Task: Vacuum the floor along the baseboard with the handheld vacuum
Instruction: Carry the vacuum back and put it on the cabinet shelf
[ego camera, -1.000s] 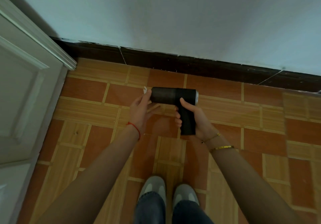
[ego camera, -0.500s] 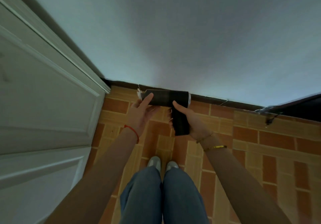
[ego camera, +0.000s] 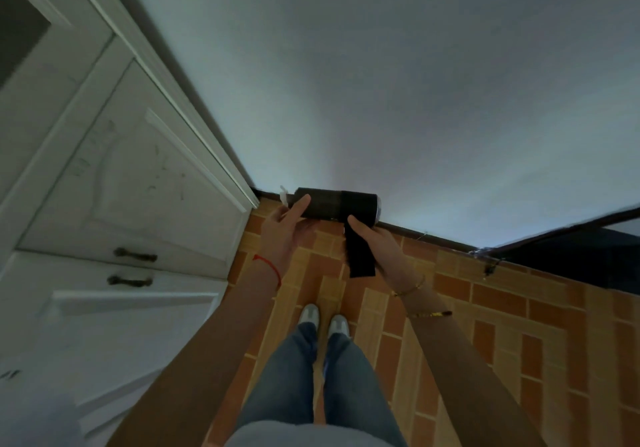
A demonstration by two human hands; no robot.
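The black handheld vacuum (ego camera: 341, 205) is held up at chest height in front of me, its barrel lying sideways with a small white nozzle tip at the left end. My right hand (ego camera: 375, 244) is wrapped around its black handle, which points down. My left hand (ego camera: 285, 228) cups the barrel's front end from below, fingers against its side. Behind the vacuum runs the dark baseboard (ego camera: 429, 238) along the foot of the pale wall. The brown and tan tiled floor (ego camera: 485, 308) lies far below the vacuum.
A white panelled cabinet with two dark handles (ego camera: 135, 256) fills the left side, close to my left arm. A dark edge (ego camera: 571, 238) juts in at the right by the wall. My two feet in pale shoes (ego camera: 323, 318) stand on the tiles.
The view has risen and tilted up: I now stand higher, the wall fills more of the frame and the floor looks farther away. Both hands keep the same hold on the vacuum.
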